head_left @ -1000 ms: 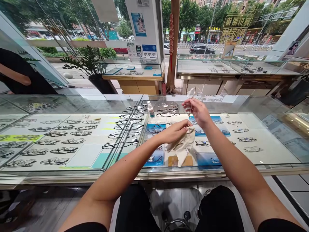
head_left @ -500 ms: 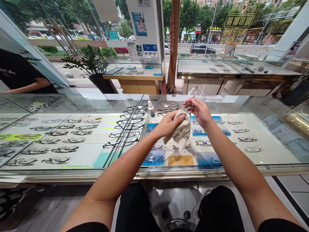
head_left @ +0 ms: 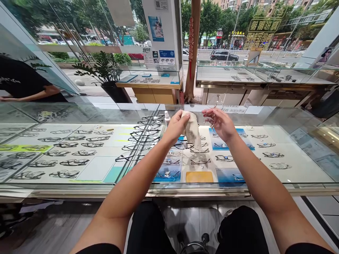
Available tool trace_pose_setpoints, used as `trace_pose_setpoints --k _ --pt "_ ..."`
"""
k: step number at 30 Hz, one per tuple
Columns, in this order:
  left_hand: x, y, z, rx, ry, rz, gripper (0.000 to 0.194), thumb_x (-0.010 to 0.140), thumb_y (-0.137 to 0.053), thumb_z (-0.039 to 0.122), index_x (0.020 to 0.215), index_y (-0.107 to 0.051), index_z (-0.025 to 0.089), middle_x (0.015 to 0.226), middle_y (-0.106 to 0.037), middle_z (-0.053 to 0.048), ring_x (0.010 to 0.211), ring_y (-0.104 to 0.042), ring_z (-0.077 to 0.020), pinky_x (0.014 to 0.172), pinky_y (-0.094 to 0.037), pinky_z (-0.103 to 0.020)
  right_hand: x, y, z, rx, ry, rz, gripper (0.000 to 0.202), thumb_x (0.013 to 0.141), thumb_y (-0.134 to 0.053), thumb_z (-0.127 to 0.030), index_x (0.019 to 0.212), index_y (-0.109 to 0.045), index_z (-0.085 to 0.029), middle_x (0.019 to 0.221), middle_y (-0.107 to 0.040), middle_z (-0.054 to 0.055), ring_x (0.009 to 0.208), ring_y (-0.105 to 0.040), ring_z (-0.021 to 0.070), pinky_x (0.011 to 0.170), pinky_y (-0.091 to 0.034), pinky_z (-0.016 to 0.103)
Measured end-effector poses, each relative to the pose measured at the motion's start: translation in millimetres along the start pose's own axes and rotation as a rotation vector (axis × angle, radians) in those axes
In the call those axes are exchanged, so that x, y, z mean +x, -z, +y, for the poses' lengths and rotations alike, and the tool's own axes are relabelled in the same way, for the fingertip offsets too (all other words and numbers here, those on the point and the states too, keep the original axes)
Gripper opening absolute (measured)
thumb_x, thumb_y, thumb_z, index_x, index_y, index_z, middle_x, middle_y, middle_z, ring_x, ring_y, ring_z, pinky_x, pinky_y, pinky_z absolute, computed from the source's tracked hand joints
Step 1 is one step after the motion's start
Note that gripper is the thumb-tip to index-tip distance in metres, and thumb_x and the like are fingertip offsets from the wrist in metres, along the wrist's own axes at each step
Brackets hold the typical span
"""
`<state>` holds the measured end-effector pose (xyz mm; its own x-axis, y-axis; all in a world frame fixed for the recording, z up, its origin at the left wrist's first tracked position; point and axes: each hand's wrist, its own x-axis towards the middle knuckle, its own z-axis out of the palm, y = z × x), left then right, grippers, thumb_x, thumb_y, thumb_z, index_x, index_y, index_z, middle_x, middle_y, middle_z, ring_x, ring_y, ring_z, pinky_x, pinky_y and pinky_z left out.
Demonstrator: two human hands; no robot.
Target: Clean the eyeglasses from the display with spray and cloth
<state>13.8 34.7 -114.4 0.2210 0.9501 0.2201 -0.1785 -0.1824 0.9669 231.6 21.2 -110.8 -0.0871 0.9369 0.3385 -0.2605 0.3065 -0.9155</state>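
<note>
Above the glass counter, my left hand (head_left: 177, 127) pinches the top of a light beige cloth (head_left: 193, 131), which hangs down from the fingers. Just right of the cloth, my right hand (head_left: 220, 123) holds thin-framed eyeglasses (head_left: 209, 118) with bent fingers; one temple rises above the hand. Cloth and eyeglasses are apart. A small white spray bottle (head_left: 167, 117) stands behind my left hand, partly covered by it. Dark eyeglass frames (head_left: 146, 133) lie in a column on the glass to the left.
The glass display counter (head_left: 185, 185) holds rows of eyeglasses and a yellow pouch (head_left: 199, 176). Behind it are more showcases (head_left: 149, 85) and a potted plant (head_left: 102, 72). At the far left is a person in a black shirt (head_left: 23, 79). A wheeled stool base shows between my knees.
My left hand has moved left with the cloth, away from the eyeglasses, and the cloth now hangs longer. My right hand keeps its hold on the eyeglasses. The view has shifted slightly.
</note>
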Motion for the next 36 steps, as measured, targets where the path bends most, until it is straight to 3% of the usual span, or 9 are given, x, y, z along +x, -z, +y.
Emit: trace_pose_setpoints --k 7,13,22,29,32,36 --pt "-7 -4.0 5 -0.015 0.083 -0.121 0.047 0.088 -0.083 0.059 0.091 -0.052 0.024 0.073 -0.050 0.005 0.060 -0.043 -0.0108 0.056 -0.034 -0.025 -2 -6 4 0.011 0.000 -0.084 0.032 0.085 -0.085 -0.061 0.087 -0.082 -0.029 0.125 -0.084 0.004 0.127 -0.070 0.0265 0.111 -0.054 0.040" --pt "-8 -4.1 6 -0.011 0.054 -0.210 0.052 0.089 -0.084 0.066 0.092 -0.052 0.024 0.072 -0.047 0.004 0.059 -0.039 -0.0108 0.055 -0.028 -0.026 -2 -6 8 -0.046 -0.036 -0.056 0.038 0.082 -0.086 -0.067 0.090 -0.083 -0.029 0.111 -0.083 0.004 0.110 -0.072 0.0264 0.100 -0.057 0.040" --pt "-14 -10.8 6 0.047 -0.038 -0.327 0.055 0.089 -0.084 0.071 0.094 -0.056 0.023 0.082 -0.054 0.002 0.070 -0.049 -0.0126 0.065 -0.043 -0.027 -4 -8 10 -0.093 0.012 -0.044 0.042 0.082 -0.087 -0.070 0.086 -0.083 -0.028 0.100 -0.078 0.003 0.103 -0.067 0.0248 0.101 -0.053 0.039" --pt "-13 -15.8 -6 0.041 -0.101 -0.243 0.064 0.095 -0.066 0.085 0.090 -0.059 0.022 0.078 -0.051 0.002 0.067 -0.046 -0.0128 0.061 -0.038 -0.028 -4 -8 15 -0.112 0.024 -0.052 0.041 0.086 -0.085 -0.070 0.093 -0.085 -0.030 0.105 -0.079 0.003 0.108 -0.069 0.0254 0.104 -0.054 0.040" --pt "-13 -18.8 -12 0.010 -0.138 -0.168 0.064 0.085 -0.085 0.077 0.092 -0.053 0.023 0.082 -0.056 0.003 0.068 -0.050 -0.0108 0.063 -0.042 -0.026 -6 -11 15 -0.105 0.026 -0.064 0.041 0.085 -0.086 -0.070 0.094 -0.086 -0.029 0.108 -0.079 0.004 0.112 -0.069 0.0260 0.106 -0.054 0.041" --pt "-14 -19.9 -16 -0.112 -0.003 -0.142 0.078 0.067 -0.102 0.068 0.104 -0.047 0.025 0.086 -0.068 0.004 0.072 -0.066 -0.0131 0.068 -0.050 -0.025 -8 -15 14 -0.073 0.017 -0.091 0.043 0.083 -0.089 -0.070 0.093 -0.087 -0.029 0.110 -0.077 0.005 0.113 -0.069 0.0265 0.103 -0.056 0.040"
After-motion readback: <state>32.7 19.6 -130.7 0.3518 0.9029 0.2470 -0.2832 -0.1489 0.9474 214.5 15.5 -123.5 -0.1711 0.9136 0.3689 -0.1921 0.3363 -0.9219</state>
